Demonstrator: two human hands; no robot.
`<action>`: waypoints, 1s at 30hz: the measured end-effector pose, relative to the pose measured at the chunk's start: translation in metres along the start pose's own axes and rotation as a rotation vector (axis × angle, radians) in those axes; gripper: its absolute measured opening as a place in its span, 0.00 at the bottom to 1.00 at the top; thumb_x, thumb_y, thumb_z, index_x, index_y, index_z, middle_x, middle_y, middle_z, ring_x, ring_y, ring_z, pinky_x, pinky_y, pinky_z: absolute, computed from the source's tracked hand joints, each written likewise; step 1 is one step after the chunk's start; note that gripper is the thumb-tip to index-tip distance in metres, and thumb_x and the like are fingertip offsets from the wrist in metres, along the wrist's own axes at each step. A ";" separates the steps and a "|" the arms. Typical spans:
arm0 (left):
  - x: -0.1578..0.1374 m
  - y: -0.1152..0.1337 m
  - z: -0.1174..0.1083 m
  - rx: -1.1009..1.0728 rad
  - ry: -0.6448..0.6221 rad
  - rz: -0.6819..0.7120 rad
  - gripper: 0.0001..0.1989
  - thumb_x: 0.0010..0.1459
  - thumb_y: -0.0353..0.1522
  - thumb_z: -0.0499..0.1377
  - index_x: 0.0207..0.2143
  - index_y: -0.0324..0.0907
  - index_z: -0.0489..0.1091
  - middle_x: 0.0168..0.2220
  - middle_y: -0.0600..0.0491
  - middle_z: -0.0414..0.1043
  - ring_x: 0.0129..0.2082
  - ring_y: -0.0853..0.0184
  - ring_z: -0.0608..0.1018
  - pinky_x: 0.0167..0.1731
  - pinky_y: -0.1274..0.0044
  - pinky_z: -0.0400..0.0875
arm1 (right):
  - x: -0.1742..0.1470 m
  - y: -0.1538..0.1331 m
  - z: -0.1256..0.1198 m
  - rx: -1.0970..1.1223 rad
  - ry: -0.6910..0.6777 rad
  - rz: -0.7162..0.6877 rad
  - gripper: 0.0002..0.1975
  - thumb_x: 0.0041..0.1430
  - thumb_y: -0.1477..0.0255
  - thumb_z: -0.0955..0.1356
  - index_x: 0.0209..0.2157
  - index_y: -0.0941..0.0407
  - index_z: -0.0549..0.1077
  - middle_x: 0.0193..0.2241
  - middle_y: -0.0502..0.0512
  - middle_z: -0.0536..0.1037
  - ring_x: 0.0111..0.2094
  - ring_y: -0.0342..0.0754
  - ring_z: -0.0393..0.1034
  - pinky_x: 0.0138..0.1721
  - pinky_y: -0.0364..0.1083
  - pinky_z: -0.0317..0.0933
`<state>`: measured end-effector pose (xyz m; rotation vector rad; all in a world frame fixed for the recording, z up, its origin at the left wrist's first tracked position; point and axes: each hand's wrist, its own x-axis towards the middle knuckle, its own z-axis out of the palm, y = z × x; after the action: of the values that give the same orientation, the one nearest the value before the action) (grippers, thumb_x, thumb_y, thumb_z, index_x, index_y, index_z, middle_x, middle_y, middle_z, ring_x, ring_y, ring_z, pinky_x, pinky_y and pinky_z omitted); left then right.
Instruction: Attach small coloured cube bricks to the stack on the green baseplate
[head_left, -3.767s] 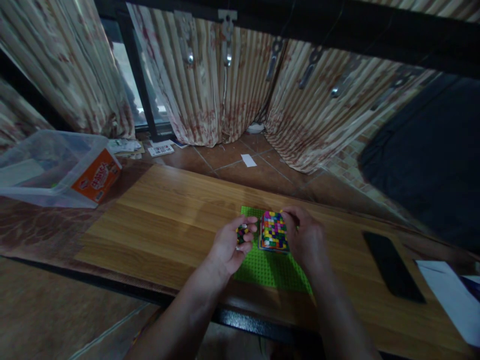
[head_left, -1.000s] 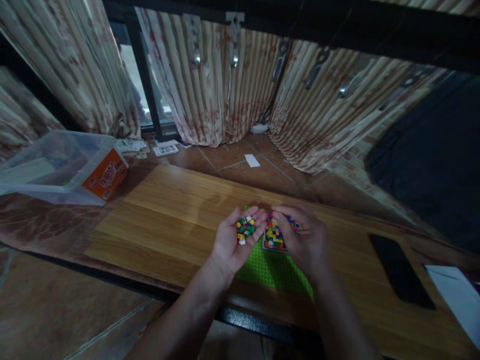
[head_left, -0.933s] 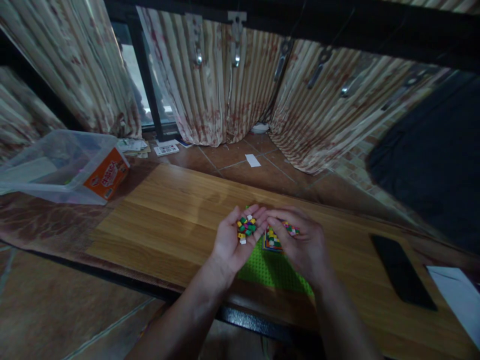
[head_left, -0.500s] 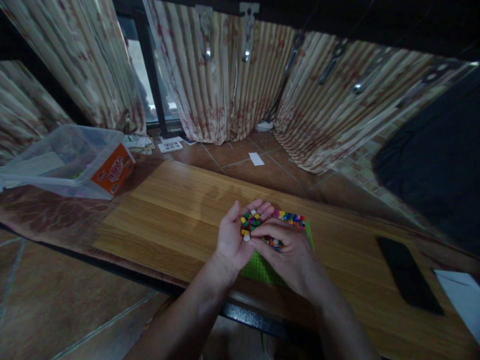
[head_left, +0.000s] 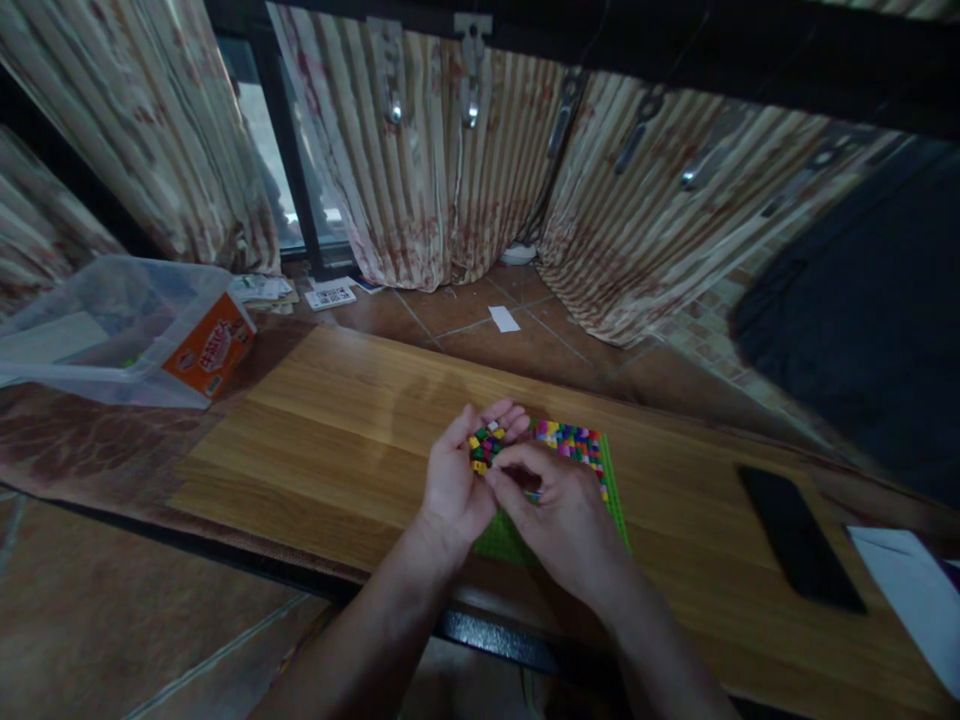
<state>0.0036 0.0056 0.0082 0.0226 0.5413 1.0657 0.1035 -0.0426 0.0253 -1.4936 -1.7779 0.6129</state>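
Note:
My left hand (head_left: 450, 485) is cupped palm up, holding a small heap of colourful toy bricks (head_left: 486, 443) in yellow, green, purple and white. Over the edge of that palm, my right hand (head_left: 559, 495) pinches thumb and forefinger together on a small toy brick, mostly hidden by the fingertips. Beneath both hands lies a green studded baseplate (head_left: 616, 500). Rows of multicoloured bricks (head_left: 577, 440) cover its far part; the hands hide much of the rest.
The wooden board (head_left: 330, 430) lies on a low table. A black phone (head_left: 799, 535) and a white paper (head_left: 907, 590) are at the right. On the left stands a clear plastic bin (head_left: 127, 360) with an orange label. Striped curtains (head_left: 420, 180) hang behind.
The white brick at the edge of my left palm no longer shows there; my right fingertips are closed at that spot. The whole view has shifted slightly, uncovering more of the brick rows.

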 end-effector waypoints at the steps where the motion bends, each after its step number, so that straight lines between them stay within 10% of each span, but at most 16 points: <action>1: 0.001 0.000 0.000 -0.017 0.019 0.003 0.17 0.64 0.35 0.51 0.37 0.32 0.75 0.34 0.45 0.77 0.35 0.67 0.79 0.41 0.77 0.73 | 0.000 0.002 -0.003 0.032 0.008 0.015 0.04 0.58 0.76 0.67 0.32 0.55 0.74 0.29 0.48 0.77 0.30 0.44 0.71 0.34 0.44 0.62; 12: 0.004 0.001 -0.005 -0.060 0.090 0.024 0.13 0.61 0.32 0.54 0.32 0.32 0.74 0.30 0.46 0.76 0.30 0.68 0.78 0.35 0.76 0.75 | 0.010 0.069 -0.048 0.013 0.285 0.122 0.10 0.58 0.68 0.67 0.39 0.55 0.78 0.36 0.55 0.80 0.36 0.50 0.75 0.39 0.48 0.67; 30: 0.003 0.001 -0.005 -0.028 0.116 0.004 0.13 0.61 0.32 0.54 0.31 0.32 0.74 0.26 0.47 0.74 0.26 0.70 0.76 0.31 0.78 0.73 | 0.018 0.073 -0.027 -0.390 0.254 0.021 0.12 0.59 0.70 0.62 0.35 0.57 0.77 0.33 0.58 0.79 0.33 0.52 0.74 0.39 0.50 0.65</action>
<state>0.0021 0.0074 0.0024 -0.0631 0.6311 1.0828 0.1689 -0.0116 -0.0078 -1.7610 -1.7464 0.0757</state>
